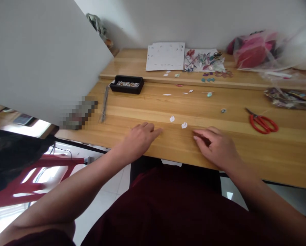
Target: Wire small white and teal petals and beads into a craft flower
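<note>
Centrally, the lower white cutout is placed just upper-left of the nearer right hand, pinch held slightly apart.

Smooth wood across the table, softly sheened! Glossy red coating (plastic, by the look of it) on the scissors toward the right edge, crinkled clear plastic on the bag toward the far right corner, matt white paper-like cut-outs nearer the front edge.

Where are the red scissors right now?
In the head view, the red scissors lie on the wooden tabletop, right of and beyond the right hand.
</note>
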